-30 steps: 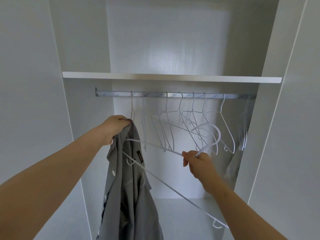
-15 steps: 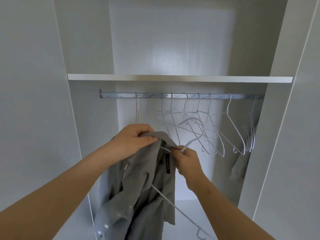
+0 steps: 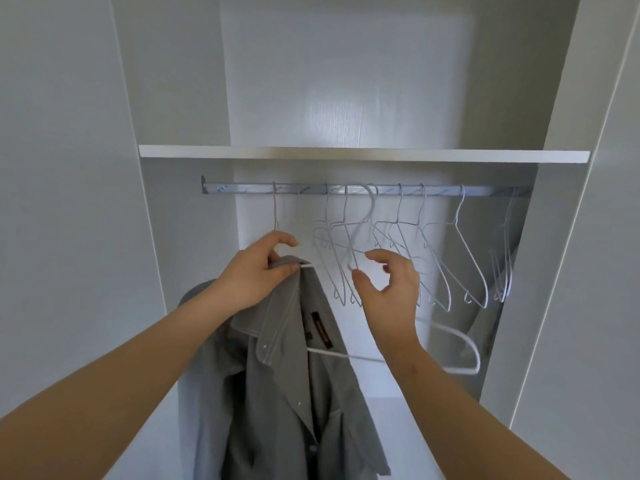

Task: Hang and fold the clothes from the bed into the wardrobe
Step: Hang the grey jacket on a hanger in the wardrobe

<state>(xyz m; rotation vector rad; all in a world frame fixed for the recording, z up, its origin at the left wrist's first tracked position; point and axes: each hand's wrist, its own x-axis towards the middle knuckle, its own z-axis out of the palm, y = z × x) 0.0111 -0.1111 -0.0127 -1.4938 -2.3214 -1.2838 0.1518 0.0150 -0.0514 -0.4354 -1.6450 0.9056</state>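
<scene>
the grey shirt [image 3: 277,393] hangs inside the open wardrobe, below the rail [image 3: 242,188] and left of centre, its collar raised to the left hand [image 3: 258,275]. that hand pinches the collar and shoulder cloth between thumb and curled fingers, along with one tip of the white hanger [image 3: 341,354]. the hold looks meant to keep that shoulder from sliding off while the weight settles. the hanger's hook [image 3: 372,202] reaches up to the rail among the empty wire hangers [image 3: 458,209]; it is blurred, so i cannot tell whether it is fully seated. the right hand [image 3: 389,292] hovers just under the hook's stem, fingers loosely curled, thumb and forefinger parted, with nothing plainly pinched between them. it seems placed to steady or catch the hanger. the hanger's far shoulder juts out bare to the right, so the shirt sits on one side only and would likely tip the hanger if let go now. next, i judge, comes drawing the other shoulder of the shirt over that bare end. room is uneven. the rail left of the lone hook near the left hand is bare up to the side wall [image 3: 180,237], while the middle and right are crowded with wire hangers that could snag the hook or the bare end. the shelf [image 3: 346,154] sits close above the rail, leaving little height for lifting a hook over it. below the shirt the space is open.
</scene>
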